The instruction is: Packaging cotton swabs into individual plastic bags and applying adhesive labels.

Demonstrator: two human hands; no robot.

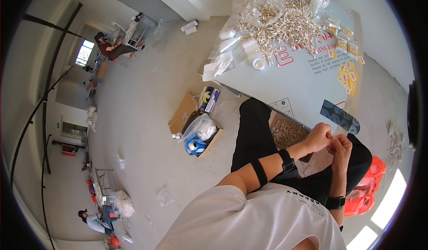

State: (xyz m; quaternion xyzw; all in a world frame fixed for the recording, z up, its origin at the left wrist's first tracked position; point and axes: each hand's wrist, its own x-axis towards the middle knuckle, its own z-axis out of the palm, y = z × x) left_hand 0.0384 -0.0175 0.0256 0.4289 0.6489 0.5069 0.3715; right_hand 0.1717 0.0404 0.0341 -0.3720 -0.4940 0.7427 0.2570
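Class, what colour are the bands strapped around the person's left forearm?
Black; the bands show best in the head view.

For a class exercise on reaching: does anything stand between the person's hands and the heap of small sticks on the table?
Nothing visible blocks the left hand. From the right hand to the heap of small sticks, a flat dark patterned object lies across the way, seemingly low enough to reach over.

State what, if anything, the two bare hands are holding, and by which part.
It cannot be told: the bare left hand and bare right hand meet, and anything pinched between them is too small or hidden.
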